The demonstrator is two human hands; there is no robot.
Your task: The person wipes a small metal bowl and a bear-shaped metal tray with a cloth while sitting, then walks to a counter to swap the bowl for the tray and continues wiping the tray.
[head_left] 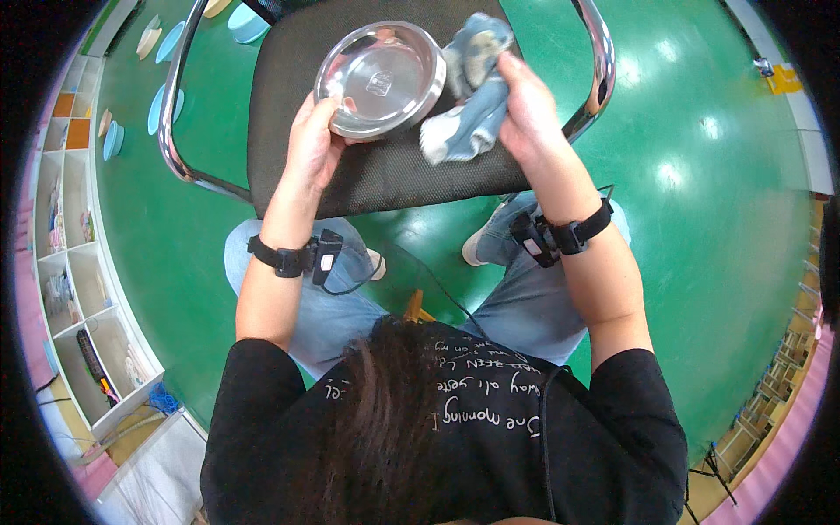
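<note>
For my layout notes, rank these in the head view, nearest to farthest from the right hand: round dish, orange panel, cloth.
1. Cloth, in the right hand.
2. Round dish, in the left hand.
3. Orange panel, at the far left.

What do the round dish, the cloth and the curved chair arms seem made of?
Round dish: glossy, perhaps polished steel, given bright reflections; clear glass or plastic remains possible.
Cloth: soft, matte textile, bunching limply.
Curved chair arms: probably chromed metal, given mirror-like highlights.
</note>
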